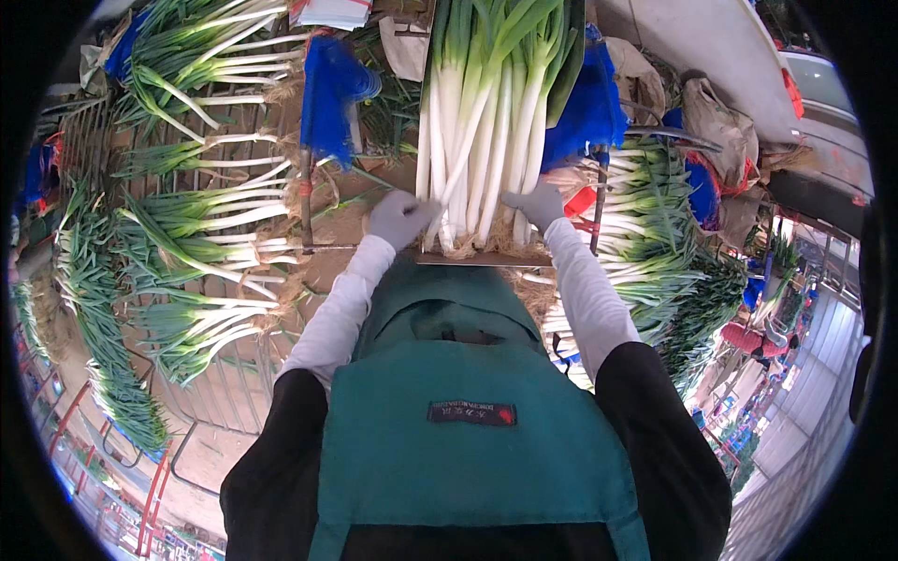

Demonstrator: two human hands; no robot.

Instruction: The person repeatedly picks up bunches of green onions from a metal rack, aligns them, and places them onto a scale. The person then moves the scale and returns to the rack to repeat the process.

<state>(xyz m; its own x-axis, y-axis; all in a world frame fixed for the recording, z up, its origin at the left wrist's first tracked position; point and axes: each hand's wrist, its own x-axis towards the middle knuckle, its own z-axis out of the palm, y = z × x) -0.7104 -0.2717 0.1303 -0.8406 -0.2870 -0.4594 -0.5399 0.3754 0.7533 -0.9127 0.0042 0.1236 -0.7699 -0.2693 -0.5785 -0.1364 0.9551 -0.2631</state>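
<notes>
A bunch of large green onions (484, 147) lies in a narrow tray (491, 261) in front of me, roots towards me and green leaves pointing away. My left hand (403, 219), in a grey glove, is at the bunch's left side near the roots. Its fingertips close on an outer white stalk that slants across the others. On the right side, my right hand (537, 205), gloved alike, lays its thumb over the stalks; its other fingers are mostly hidden. The trimmed-looking root ends rest near the tray's front edge.
Loose green onions (231, 210) lie in rows on a rack at the left, and more green onions (631, 224) are piled at the right. Blue cloths (333, 98) hang on metal posts. White sheets (333, 12) sit at the top. A green apron (477, 449) covers my front.
</notes>
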